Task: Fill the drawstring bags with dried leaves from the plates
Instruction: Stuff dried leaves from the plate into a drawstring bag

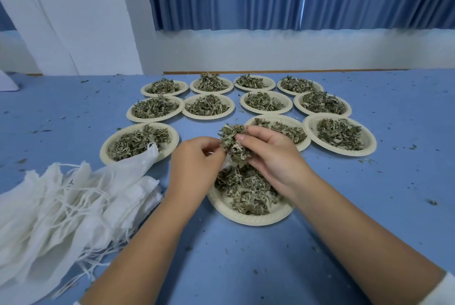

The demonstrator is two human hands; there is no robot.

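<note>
- The fingers (211,150) of the left hand (194,157) are curling inward and seem to be pinching a sliver of white cloth (225,163), probably the mouth of a bag, though most of it is hidden.
- For this step, I judge these fingers should be holding that mouth wide and directly over the near plate (246,219), so that any crumbs are falling back onto it rather than onto the tabletop (246,267).
- The clump of dried leaves (234,143) is hanging between the two hands, above the near plate's far rim and touching the left fingertips.
- The leaves are looking brittle, so feeding them in small pushes is likely to be going better than forcing the whole clump at once.
- The fingers (250,132) of the right hand (268,154) are pressing together around the clump, thumb underneath, gripping it from the right.
- At the left edge of the tabletop, toward the near left corner, the pile of drawstring bags (61,201) is lying flat, its strings tangling loosely; one bag is draping over the rim of the left plate (105,154).
- The near plate is sitting in the middle, toward the near edge, and is holding plenty of leaves.
- The other plates (369,149) are standing in rows toward the far edge, each heaped with leaves.
</note>
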